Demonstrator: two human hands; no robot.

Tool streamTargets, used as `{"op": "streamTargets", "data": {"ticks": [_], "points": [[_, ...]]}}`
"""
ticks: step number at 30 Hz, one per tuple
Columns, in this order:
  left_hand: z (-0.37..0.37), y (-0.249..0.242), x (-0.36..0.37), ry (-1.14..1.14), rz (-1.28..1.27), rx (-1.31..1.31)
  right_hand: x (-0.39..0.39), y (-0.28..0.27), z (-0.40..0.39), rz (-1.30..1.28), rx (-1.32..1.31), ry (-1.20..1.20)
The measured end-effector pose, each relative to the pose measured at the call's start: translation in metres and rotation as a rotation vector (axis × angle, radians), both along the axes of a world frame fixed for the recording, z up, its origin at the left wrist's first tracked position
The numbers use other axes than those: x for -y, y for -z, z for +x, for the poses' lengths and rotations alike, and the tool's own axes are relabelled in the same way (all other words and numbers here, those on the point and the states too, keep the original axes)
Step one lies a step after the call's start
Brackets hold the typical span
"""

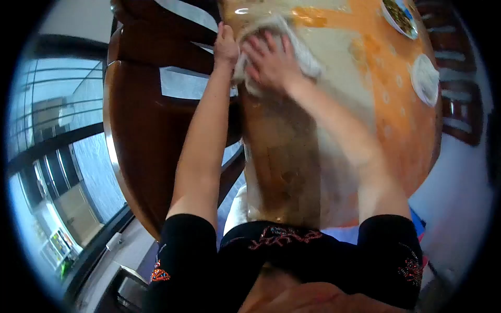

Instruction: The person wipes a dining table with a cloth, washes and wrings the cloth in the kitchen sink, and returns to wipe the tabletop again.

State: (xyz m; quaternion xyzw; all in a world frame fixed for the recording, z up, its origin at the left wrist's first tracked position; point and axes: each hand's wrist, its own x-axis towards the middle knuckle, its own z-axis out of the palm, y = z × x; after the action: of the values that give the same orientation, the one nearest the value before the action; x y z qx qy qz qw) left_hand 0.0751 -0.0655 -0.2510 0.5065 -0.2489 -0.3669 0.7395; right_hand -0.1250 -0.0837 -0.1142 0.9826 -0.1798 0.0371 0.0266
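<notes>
My right hand [271, 60] lies flat, fingers spread, on a whitish cloth [307, 56], pressing it against the tabletop near the table's left edge. Beside it, my left hand [227, 48] is at that edge, close to the cloth, with its visible fingers stretched out and nothing seen in them; part of it is turned away. Under the cloth, the table [334, 156] has a shiny, clear-looking cover over a brown, beige and orange pattern.
A dark wooden chair [138, 120] stands close along the table's left side. Near the right edge are a bowl of food [399, 18] and a white dish [425, 80]. Another dark wooden chair [462, 107] is beyond the right edge. Railings and a window [62, 99] are at far left.
</notes>
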Motion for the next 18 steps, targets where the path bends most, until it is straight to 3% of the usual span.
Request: {"op": "streamTargets", "data": {"ticks": [3,6,9,13,15,16,18], "points": [[-0.027,-0.034,-0.005,-0.179,0.21,0.167,0.057,-0.017,0.066,0.041,-0.163,0.08],[-0.018,-0.048,-0.012,-0.22,0.4,0.424,0.102,-0.017,0.116,0.209,-0.007,0.18],[-0.038,-0.073,-0.015,-0.212,0.59,0.639,0.095,-0.025,0.117,0.298,0.044,0.253],[-0.035,-0.085,-0.015,-0.192,0.679,0.807,0.017,0.014,0.031,-0.085,0.18,0.104],[-0.032,-0.088,-0.018,-0.191,0.693,0.854,-0.059,-0.004,-0.056,-0.008,-0.005,0.071],[-0.032,-0.089,-0.019,-0.187,0.702,0.869,-0.095,-0.007,-0.104,0.182,0.117,0.021],[-0.031,-0.088,-0.022,-0.178,0.716,0.902,-0.157,-0.024,-0.19,0.319,-0.069,0.049]]}}
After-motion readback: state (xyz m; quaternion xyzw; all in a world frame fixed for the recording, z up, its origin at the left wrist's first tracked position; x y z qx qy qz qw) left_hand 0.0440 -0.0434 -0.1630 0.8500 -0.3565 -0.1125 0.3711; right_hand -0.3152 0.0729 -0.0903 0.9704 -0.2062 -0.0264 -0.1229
